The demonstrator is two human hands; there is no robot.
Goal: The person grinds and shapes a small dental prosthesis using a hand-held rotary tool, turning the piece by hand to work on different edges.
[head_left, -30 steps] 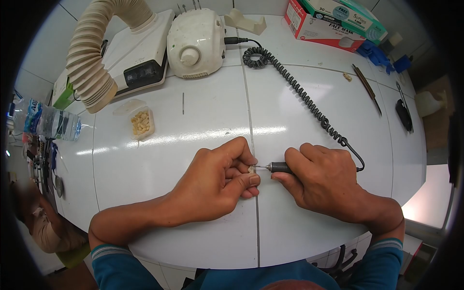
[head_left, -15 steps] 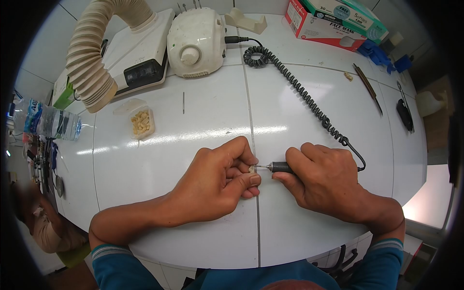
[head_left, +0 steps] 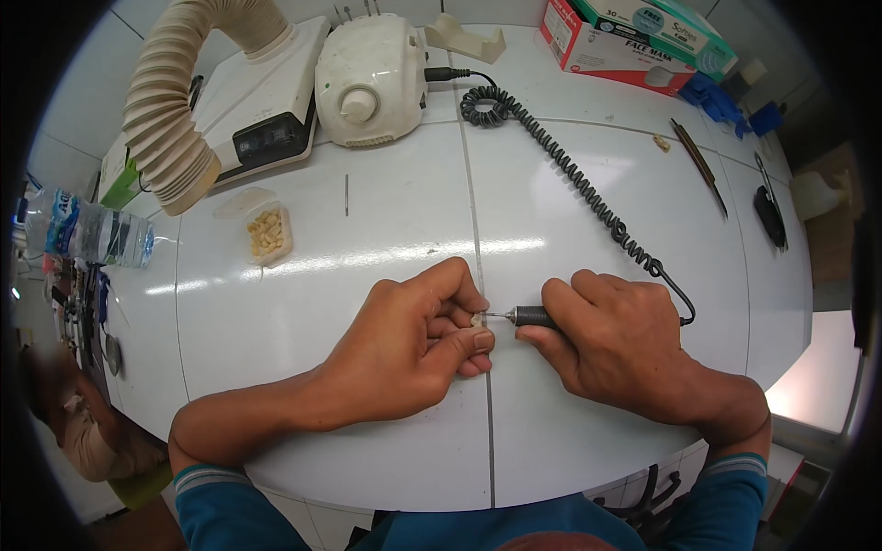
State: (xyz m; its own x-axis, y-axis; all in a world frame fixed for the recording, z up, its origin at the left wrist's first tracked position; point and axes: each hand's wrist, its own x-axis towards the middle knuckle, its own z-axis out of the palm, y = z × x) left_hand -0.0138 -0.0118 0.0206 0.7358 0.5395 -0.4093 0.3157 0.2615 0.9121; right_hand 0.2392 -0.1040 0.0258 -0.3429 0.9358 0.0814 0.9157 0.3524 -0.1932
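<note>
My left hand [head_left: 409, 344] pinches a small off-white piece [head_left: 478, 320], perhaps a tooth crown, between thumb and fingertips; most of it is hidden by the fingers. In my right hand [head_left: 620, 335] is a rotary handpiece [head_left: 531, 317] with a black grip and a thin metal bur. The bur points left and its tip meets the small piece or lies right beside it. From the handpiece's rear a black coiled cord [head_left: 574, 179] runs up to the white control unit [head_left: 367, 83] with a round knob.
A small clear box [head_left: 268, 234] of yellowish tooth-like pieces lies left, near a thin metal rod [head_left: 347, 195]. A ribbed suction hose [head_left: 175, 119] hangs at upper left. Mask boxes [head_left: 625, 46], a brown-handled knife [head_left: 698, 165] and a bottle [head_left: 92, 228] line the edges. Another person [head_left: 101, 422] sits far left.
Hardly anything differs. Both hands keep the same hold on the small piece and the handpiece, and the view has shifted very slightly.
</note>
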